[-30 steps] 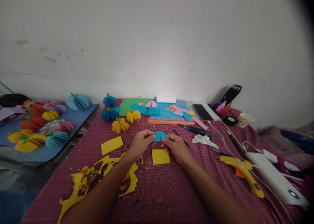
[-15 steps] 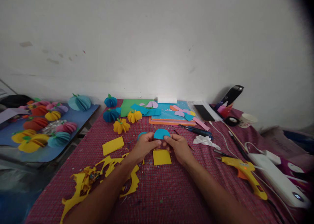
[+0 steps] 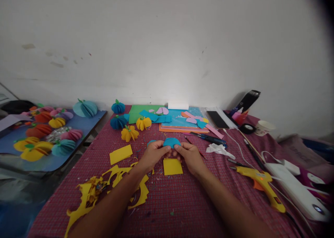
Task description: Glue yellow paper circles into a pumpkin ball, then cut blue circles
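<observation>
A blue paper piece with a rounded top [image 3: 171, 142] is pinched between both hands over the middle of the table. My left hand [image 3: 155, 153] grips its left side, and my right hand [image 3: 188, 154] grips its right side with the thumb on top. Another blue piece [image 3: 151, 142] shows just behind my left hand, partly hidden by it. Below the hands lies a yellow paper square [image 3: 173, 167]. A yellow paper rectangle [image 3: 121, 154] rests to the left, with yellow cut scraps [image 3: 117, 177] nearer my left forearm.
Yellow paper pumpkins [image 3: 129, 133] and blue ones [image 3: 118, 122] stand at the back left. Scissors [image 3: 208, 138], a crumpled tissue [image 3: 220, 149], a yellow glue gun [image 3: 257, 180], a white power bank [image 3: 294, 189] and a paper cup [image 3: 264, 127] are on the right.
The blue paper piece has tilted and looks flatter between my fingers. Both hands have stayed nearly in place.
</observation>
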{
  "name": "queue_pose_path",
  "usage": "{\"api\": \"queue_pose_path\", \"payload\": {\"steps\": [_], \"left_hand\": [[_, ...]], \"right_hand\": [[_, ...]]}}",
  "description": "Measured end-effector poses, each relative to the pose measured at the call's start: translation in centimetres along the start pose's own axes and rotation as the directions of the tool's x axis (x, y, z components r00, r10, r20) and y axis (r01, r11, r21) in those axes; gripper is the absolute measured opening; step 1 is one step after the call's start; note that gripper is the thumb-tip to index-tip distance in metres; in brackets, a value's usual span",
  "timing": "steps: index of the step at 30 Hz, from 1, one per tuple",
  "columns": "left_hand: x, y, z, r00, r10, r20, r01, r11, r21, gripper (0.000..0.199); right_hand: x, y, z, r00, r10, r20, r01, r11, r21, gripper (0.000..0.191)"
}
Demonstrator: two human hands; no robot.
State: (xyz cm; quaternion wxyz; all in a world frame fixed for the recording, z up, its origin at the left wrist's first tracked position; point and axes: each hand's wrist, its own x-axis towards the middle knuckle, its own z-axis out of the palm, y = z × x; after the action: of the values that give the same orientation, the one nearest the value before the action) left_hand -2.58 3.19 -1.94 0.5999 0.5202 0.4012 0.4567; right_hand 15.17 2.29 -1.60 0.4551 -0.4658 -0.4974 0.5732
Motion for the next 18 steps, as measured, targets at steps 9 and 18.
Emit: {"api": "queue_pose_path", "payload": {"steps": [9,18], "left_hand": [[0.16,-0.34,-0.14,1.0,-0.018,-0.004,0.018,0.997,-0.08,0.033],[0.13,0.06,-0.04,1.0,0.012,-0.015,-0.013,1.0,-0.026,0.031]], "right_hand": [[-0.32,-0.62,0.09,0.997,-0.074,-0.003,0.072,0.981,-0.178,0.035],[-0.2,-0.16,-0.04,0.998,-0.065,0.011,0.066,0.976,-0.206,0.034]]}}
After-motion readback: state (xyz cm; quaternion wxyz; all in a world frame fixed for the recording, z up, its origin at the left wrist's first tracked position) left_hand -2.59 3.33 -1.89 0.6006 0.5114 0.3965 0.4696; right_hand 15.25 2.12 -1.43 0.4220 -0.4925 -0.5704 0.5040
